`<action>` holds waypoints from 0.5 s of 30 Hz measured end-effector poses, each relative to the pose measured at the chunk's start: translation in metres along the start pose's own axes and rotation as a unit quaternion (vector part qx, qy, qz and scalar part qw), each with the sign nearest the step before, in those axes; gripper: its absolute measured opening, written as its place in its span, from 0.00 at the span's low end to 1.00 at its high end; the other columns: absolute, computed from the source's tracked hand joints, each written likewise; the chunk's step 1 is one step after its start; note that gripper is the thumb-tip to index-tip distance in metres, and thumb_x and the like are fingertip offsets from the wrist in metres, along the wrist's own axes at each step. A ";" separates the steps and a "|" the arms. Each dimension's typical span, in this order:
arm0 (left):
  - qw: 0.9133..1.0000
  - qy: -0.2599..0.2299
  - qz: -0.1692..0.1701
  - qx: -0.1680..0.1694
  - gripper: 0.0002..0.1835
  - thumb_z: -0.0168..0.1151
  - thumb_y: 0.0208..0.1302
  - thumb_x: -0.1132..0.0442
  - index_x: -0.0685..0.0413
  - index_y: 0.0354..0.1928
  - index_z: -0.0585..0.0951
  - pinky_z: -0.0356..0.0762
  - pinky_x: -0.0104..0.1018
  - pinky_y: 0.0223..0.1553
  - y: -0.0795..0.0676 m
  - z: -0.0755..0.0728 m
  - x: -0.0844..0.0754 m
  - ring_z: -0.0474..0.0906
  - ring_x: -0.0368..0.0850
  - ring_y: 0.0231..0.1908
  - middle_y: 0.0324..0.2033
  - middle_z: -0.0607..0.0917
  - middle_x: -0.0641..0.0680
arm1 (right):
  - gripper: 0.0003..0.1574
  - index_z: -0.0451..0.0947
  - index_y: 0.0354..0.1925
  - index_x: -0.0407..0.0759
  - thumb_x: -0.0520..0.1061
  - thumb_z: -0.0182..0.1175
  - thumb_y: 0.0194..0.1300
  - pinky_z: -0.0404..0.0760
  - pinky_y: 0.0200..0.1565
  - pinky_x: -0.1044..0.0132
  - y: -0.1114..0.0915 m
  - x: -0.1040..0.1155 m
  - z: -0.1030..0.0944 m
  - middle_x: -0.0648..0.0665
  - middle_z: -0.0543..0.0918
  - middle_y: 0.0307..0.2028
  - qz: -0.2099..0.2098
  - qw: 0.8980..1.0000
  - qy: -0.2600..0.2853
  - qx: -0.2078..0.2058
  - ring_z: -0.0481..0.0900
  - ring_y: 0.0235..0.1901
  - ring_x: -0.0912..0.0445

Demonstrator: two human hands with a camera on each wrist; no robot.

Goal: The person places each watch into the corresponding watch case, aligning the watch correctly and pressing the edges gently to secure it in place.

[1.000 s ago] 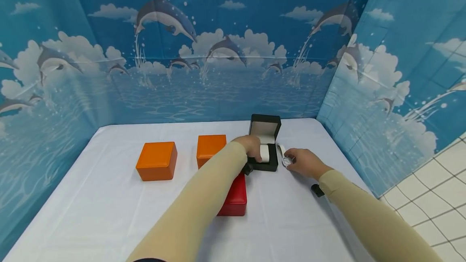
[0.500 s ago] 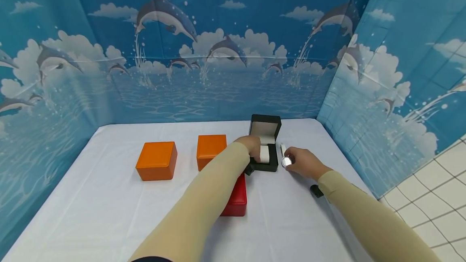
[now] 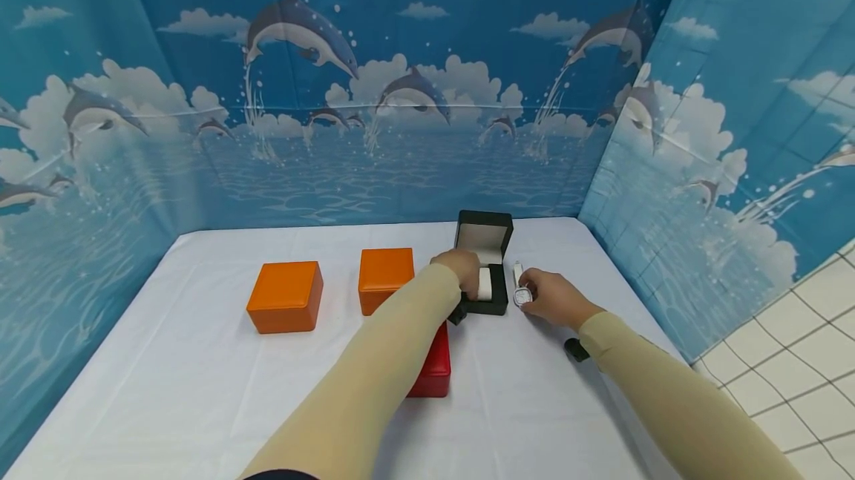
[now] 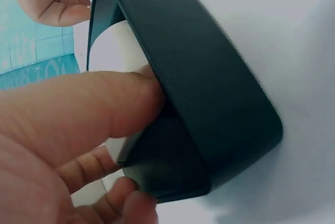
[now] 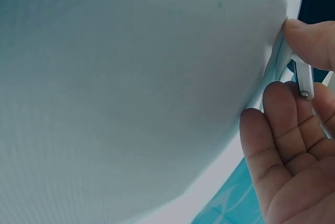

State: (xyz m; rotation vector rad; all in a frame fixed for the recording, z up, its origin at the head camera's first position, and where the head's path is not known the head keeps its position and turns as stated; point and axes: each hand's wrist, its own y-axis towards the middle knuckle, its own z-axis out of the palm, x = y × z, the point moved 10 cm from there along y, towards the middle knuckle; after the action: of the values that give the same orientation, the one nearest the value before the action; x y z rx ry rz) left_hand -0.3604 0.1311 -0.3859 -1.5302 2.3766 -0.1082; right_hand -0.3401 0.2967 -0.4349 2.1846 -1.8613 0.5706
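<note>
An open black watch box (image 3: 497, 302), its light-lined lid tipped up, stands at the back right of the table. My left hand (image 3: 459, 271) reaches into it and grips the white watch cushion (image 4: 118, 46), thumb on the near side and fingers curled at the lower side. Just right of the box, my right hand (image 3: 554, 297) pinches a wristwatch (image 3: 522, 297) with a round silvery dial and a pale strap. The dial faces up in the head view. In the right wrist view only a narrow end part of the watch (image 5: 303, 77) shows between thumb and fingers.
Left of the black box stand two orange boxes, one by my left forearm (image 3: 386, 269) and one farther left (image 3: 284, 297). A red box (image 3: 434, 369) is partly hidden under my left forearm. A dolphin-print curtain (image 3: 374, 168) borders the white table (image 3: 534, 406).
The watch by my right hand has shifted slightly and its dial has turned, with the strap now straighter away from me. My left hand stays at the cushion in the box.
</note>
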 end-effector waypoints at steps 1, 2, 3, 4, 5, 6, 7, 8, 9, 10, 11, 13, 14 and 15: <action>1.000 0.001 0.004 -0.002 0.11 0.77 0.59 0.58 0.53 0.41 0.90 0.75 0.35 0.31 -0.001 -0.001 -0.001 0.76 0.46 0.33 0.35 0.85 0.49 | 0.24 0.76 0.54 0.37 0.39 0.73 0.63 0.79 0.39 0.60 0.000 0.000 0.000 0.44 0.83 0.38 0.000 1.000 0.002 0.000 0.77 0.35 0.53; 1.000 0.003 0.006 -0.005 0.10 0.77 0.59 0.58 0.53 0.40 0.90 0.75 0.35 0.30 -0.001 -0.001 -0.001 0.76 0.45 0.33 0.34 0.85 0.49 | 0.24 0.75 0.54 0.37 0.39 0.73 0.63 0.79 0.39 0.60 0.000 0.000 0.000 0.44 0.83 0.38 0.000 1.000 0.002 0.001 0.77 0.35 0.53; 1.000 0.004 0.009 -0.006 0.09 0.77 0.59 0.58 0.53 0.39 0.89 0.74 0.34 0.30 -0.001 -0.001 -0.002 0.76 0.45 0.32 0.33 0.85 0.49 | 0.24 0.75 0.54 0.37 0.39 0.72 0.63 0.79 0.39 0.60 0.001 0.001 0.001 0.44 0.83 0.38 -0.001 1.000 0.002 0.002 0.77 0.35 0.53; 1.000 0.007 0.012 -0.008 0.09 0.77 0.59 0.58 0.52 0.38 0.89 0.74 0.34 0.29 0.000 -0.002 -0.003 0.76 0.45 0.32 0.33 0.85 0.49 | 0.24 0.75 0.54 0.37 0.39 0.72 0.63 0.79 0.39 0.60 0.000 0.001 0.001 0.44 0.83 0.38 -0.002 1.000 0.003 0.003 0.77 0.35 0.53; 1.000 0.010 0.015 -0.009 0.09 0.78 0.58 0.58 0.52 0.38 0.89 0.74 0.33 0.29 0.000 -0.002 -0.004 0.76 0.45 0.31 0.32 0.85 0.48 | 0.24 0.75 0.54 0.37 0.39 0.73 0.63 0.79 0.39 0.60 0.000 0.001 0.001 0.44 0.83 0.38 -0.002 1.000 0.002 0.003 0.77 0.35 0.53; 1.000 0.012 0.019 -0.013 0.09 0.78 0.58 0.57 0.52 0.38 0.89 0.74 0.33 0.29 0.001 -0.002 -0.005 0.76 0.45 0.31 0.32 0.85 0.48 | 0.24 0.74 0.54 0.38 0.39 0.73 0.63 0.79 0.39 0.60 0.000 0.001 0.000 0.44 0.83 0.38 -0.002 1.000 0.001 0.003 0.78 0.35 0.53; 1.000 0.015 0.023 -0.014 0.09 0.78 0.58 0.57 0.52 0.37 0.89 0.74 0.33 0.29 0.002 -0.003 -0.005 0.76 0.45 0.31 0.32 0.85 0.48 | 0.24 0.74 0.54 0.38 0.39 0.73 0.63 0.79 0.39 0.60 0.000 0.001 0.000 0.44 0.83 0.39 -0.002 1.000 0.002 0.003 0.78 0.35 0.53; 0.999 0.015 0.026 -0.015 0.09 0.78 0.58 0.56 0.51 0.37 0.89 0.74 0.33 0.29 0.003 -0.003 -0.006 0.76 0.44 0.31 0.32 0.85 0.48 | 0.24 0.74 0.53 0.38 0.39 0.73 0.63 0.80 0.39 0.60 0.000 0.002 0.000 0.44 0.83 0.39 -0.003 1.000 0.001 0.003 0.78 0.35 0.53; 0.999 0.015 0.029 -0.016 0.09 0.78 0.58 0.56 0.51 0.37 0.89 0.75 0.34 0.30 0.003 -0.004 -0.007 0.76 0.44 0.32 0.32 0.85 0.48 | 0.24 0.74 0.53 0.38 0.39 0.73 0.63 0.80 0.39 0.60 0.000 0.002 0.000 0.44 0.83 0.39 -0.002 1.000 0.002 0.003 0.78 0.35 0.53; 0.999 0.016 0.032 -0.018 0.09 0.78 0.58 0.56 0.50 0.37 0.90 0.76 0.34 0.31 0.004 -0.005 -0.007 0.76 0.44 0.32 0.32 0.85 0.47 | 0.24 0.73 0.53 0.38 0.39 0.73 0.63 0.80 0.39 0.60 -0.001 0.002 0.000 0.43 0.83 0.39 -0.003 1.000 0.003 0.003 0.78 0.35 0.53; 0.999 0.015 0.034 -0.019 0.09 0.78 0.58 0.56 0.50 0.37 0.90 0.76 0.34 0.32 0.004 -0.005 -0.008 0.76 0.45 0.32 0.32 0.86 0.47 | 0.24 0.73 0.53 0.38 0.39 0.73 0.63 0.80 0.39 0.60 -0.001 0.002 0.000 0.43 0.83 0.39 -0.001 1.000 0.004 0.003 0.78 0.35 0.53; 0.999 0.009 0.038 -0.020 0.09 0.78 0.58 0.55 0.49 0.37 0.89 0.77 0.35 0.33 0.004 -0.007 -0.008 0.77 0.45 0.32 0.32 0.86 0.47 | 0.24 0.73 0.53 0.37 0.39 0.73 0.63 0.81 0.40 0.60 -0.001 0.001 0.000 0.42 0.84 0.40 0.001 1.000 0.006 0.001 0.78 0.36 0.53; 0.999 0.004 0.039 -0.021 0.09 0.78 0.59 0.55 0.49 0.37 0.89 0.78 0.35 0.33 0.004 -0.008 -0.009 0.77 0.45 0.32 0.33 0.86 0.47 | 0.24 0.73 0.53 0.37 0.39 0.73 0.63 0.81 0.40 0.59 -0.001 0.001 0.000 0.42 0.84 0.40 0.002 1.000 0.008 0.001 0.79 0.36 0.52; 0.999 -0.002 0.040 -0.021 0.09 0.78 0.59 0.56 0.49 0.37 0.89 0.78 0.36 0.33 0.005 -0.008 -0.009 0.77 0.45 0.32 0.33 0.86 0.47 | 0.24 0.73 0.53 0.37 0.39 0.73 0.63 0.81 0.41 0.59 -0.001 0.000 0.001 0.41 0.84 0.41 0.004 1.000 0.010 0.000 0.79 0.37 0.52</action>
State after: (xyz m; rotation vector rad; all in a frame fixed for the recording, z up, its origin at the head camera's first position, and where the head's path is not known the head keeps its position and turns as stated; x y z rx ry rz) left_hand -0.3637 0.1401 -0.3772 -1.4483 2.4484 -0.0379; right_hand -0.3387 0.2966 -0.4352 2.1660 -1.8603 0.5920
